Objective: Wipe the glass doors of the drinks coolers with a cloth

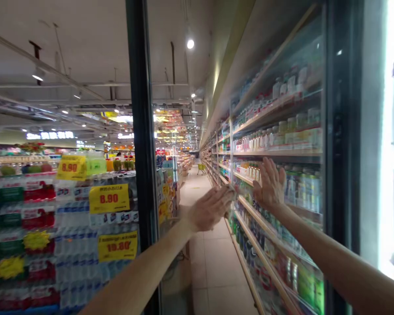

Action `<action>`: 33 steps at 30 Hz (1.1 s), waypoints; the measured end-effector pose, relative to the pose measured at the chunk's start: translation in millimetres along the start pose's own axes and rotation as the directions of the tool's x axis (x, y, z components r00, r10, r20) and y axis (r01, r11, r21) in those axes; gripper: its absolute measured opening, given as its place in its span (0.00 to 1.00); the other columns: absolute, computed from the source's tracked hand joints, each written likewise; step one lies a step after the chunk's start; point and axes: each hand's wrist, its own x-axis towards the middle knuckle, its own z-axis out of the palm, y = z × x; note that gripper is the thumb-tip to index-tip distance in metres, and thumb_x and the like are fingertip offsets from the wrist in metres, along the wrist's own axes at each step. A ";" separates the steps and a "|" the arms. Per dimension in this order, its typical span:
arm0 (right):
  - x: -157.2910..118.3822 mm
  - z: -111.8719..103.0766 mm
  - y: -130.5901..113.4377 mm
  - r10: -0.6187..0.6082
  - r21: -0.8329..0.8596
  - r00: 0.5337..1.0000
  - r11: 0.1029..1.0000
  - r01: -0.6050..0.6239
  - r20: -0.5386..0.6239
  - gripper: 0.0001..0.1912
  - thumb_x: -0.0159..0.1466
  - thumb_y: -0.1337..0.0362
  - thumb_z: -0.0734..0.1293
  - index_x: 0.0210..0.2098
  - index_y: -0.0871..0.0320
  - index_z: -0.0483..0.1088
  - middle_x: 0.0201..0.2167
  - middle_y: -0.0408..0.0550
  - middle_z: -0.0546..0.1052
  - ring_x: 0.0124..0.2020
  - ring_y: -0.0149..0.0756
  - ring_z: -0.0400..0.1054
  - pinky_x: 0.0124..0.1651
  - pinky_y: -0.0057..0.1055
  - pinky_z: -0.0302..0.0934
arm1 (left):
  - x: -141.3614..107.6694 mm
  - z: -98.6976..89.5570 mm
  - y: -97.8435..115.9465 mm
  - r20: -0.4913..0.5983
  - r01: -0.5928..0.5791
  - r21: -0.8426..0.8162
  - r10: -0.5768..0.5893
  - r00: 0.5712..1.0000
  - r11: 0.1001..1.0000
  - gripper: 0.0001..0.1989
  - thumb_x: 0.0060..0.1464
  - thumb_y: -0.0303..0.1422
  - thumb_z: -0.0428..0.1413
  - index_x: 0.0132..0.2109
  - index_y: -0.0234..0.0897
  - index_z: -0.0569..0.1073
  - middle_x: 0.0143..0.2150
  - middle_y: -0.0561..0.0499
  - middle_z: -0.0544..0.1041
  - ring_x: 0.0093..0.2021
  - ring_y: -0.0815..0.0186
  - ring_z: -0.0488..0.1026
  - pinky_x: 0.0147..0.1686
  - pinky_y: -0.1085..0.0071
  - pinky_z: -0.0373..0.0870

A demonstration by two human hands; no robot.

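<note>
At a glass door (142, 113), left hand (210, 208) and right hand (271, 186) are raised.

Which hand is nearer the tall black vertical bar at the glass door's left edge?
Left. The left hand is right of the black bar, apart from it; the right hand is farther right, raised a bit higher.

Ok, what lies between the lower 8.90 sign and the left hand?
In the head view, from the lower 8.90 sign to the left hand: a dark upright bar, then, farther back, displayed goods and pale floor.
</note>
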 end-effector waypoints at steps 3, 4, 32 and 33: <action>-2.0 1.3 -0.9 0.028 0.004 0.999 1.000 -0.027 -0.032 0.30 0.64 0.60 0.54 0.64 0.56 0.45 0.62 0.57 0.58 0.64 0.45 0.48 0.61 0.49 0.40 | 5.6 -5.2 -23.8 -0.010 0.045 0.020 -0.045 0.999 0.999 0.22 0.58 0.33 0.45 0.59 0.36 0.60 0.65 0.48 0.56 0.66 0.59 0.47 0.62 0.58 0.48; -2.2 1.1 -1.1 0.027 0.005 0.999 1.000 -0.027 -0.037 0.29 0.64 0.60 0.54 0.64 0.55 0.45 0.61 0.56 0.59 0.64 0.44 0.49 0.61 0.48 0.41 | 8.0 -9.2 -42.8 -0.043 0.181 0.033 -0.180 0.983 0.983 0.22 0.58 0.33 0.45 0.59 0.36 0.60 0.64 0.46 0.57 0.65 0.59 0.49 0.62 0.56 0.48; -2.5 -0.4 0.0 0.051 0.003 0.999 0.999 -0.051 -0.002 0.26 0.64 0.60 0.53 0.62 0.54 0.51 0.61 0.53 0.59 0.64 0.40 0.47 0.62 0.46 0.40 | 17.9 6.3 16.2 0.084 -0.113 -0.075 0.119 0.989 0.991 0.23 0.57 0.31 0.46 0.60 0.36 0.60 0.66 0.48 0.53 0.66 0.59 0.44 0.64 0.58 0.44; -2.5 -0.3 -0.1 0.051 0.000 0.999 0.999 -0.051 -0.001 0.26 0.64 0.60 0.53 0.62 0.54 0.51 0.61 0.53 0.59 0.64 0.40 0.47 0.62 0.46 0.40 | 17.2 5.4 12.8 0.093 -0.135 -0.087 0.143 0.985 0.987 0.23 0.57 0.31 0.46 0.60 0.36 0.59 0.66 0.49 0.52 0.67 0.60 0.43 0.64 0.57 0.44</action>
